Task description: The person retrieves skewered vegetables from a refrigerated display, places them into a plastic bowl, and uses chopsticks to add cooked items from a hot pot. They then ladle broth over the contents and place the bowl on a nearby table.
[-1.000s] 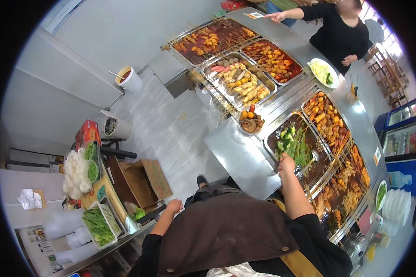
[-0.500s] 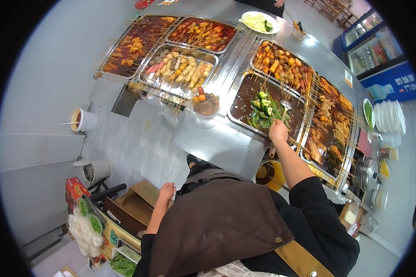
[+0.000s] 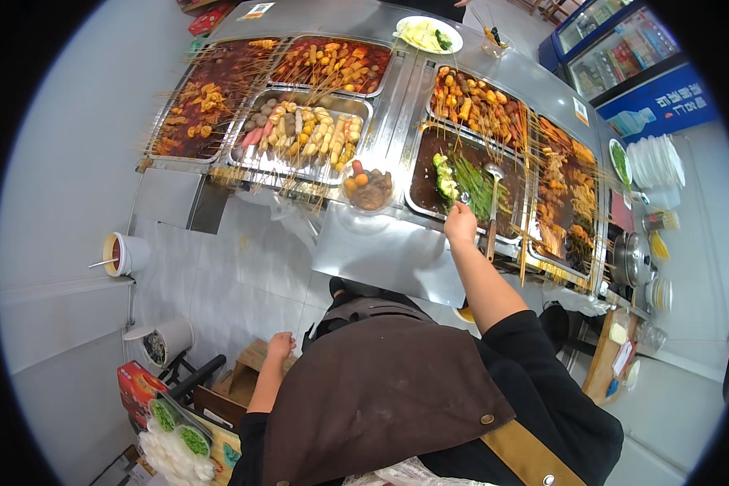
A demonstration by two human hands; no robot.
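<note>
Steel counter [image 3: 381, 255], seen from my remote seat: I count six food trays [image 3: 350, 104] set into its top. Far side: one white oval plate [image 3: 456, 41] of pale slices; one clear bowl [image 3: 496, 47]. Near side: one clear tub [image 3: 370, 208] of orange and brown pieces. Right end: stacked white plates [image 3: 656, 162]. Grey tiled floor [image 3: 243, 255]: I list one white bucket [image 3: 137, 253].

On the steel counter [image 3: 385, 255], three food trays stand left and three right, with a bowl of food [image 3: 371, 207] between them at the near side and an oval plate [image 3: 458, 40] of cut vegetables behind. At the broth tray [image 3: 414, 206], front of the right group, the broccoli skewer [image 3: 445, 178] is left of the leafy greens [image 3: 473, 185], the ladle [image 3: 494, 176] right. Stacked plates [image 3: 658, 162] stand farther right, the lidded pot [image 3: 633, 261] nearer, the bucket [image 3: 136, 253] on the floor left.
</note>
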